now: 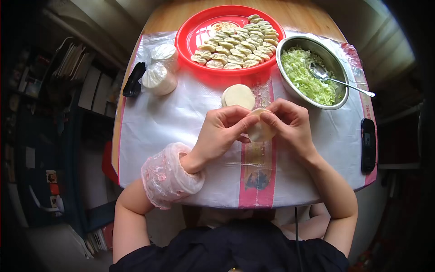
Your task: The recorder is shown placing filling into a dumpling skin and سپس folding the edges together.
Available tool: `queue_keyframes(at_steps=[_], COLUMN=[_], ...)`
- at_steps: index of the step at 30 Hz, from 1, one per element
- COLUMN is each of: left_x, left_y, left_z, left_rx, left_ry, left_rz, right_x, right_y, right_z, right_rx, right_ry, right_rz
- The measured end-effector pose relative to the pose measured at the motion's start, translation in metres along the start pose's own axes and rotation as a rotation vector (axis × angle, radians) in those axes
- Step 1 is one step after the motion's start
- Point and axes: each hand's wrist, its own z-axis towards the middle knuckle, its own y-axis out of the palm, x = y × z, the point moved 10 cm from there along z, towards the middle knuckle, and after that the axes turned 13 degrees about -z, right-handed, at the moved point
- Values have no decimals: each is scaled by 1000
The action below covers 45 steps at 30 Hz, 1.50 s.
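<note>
Between my two hands, above the table's middle, is a thin round dumpling wrapper (261, 132). My left hand (223, 128) pinches its left edge between thumb and fingers. On the other side my right hand (290, 124) grips the upper right edge, thumb in front. Whether any filling lies in it I cannot tell. Just beyond my fingers is a small stack of round wrappers (238, 96). A steel bowl (340, 100) of chopped pale green vegetable (302, 75) stands to the right, with a metal spoon (320, 72) resting in it.
At the back, a red round tray (188, 34) bears rows of folded dumplings (240, 47). Plastic-wrapped white stacks (159, 79) stand at the left beside a black object (134, 80). A black phone-like device (368, 145) lies at the right edge. Plastic sheeting (154, 122) covers the table.
</note>
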Motion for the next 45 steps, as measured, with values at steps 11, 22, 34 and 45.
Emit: queue_keyframes(at_steps=[11,22,34,45], left_x=[2,0,0,-1], left_y=[6,2,7,7], left_z=[0,-1,0,-2], left_rx=[-65,-2,-47,-53], left_ry=[61,40,47,49], left_rz=[-6,-19,9,19], right_x=[7,2,-1,6], right_y=[-4,-2,-3,1], right_z=[3,2,0,2], right_rx=[51,65,61,7], right_ry=[44,-7,15,26], right_rz=[98,35,2,41])
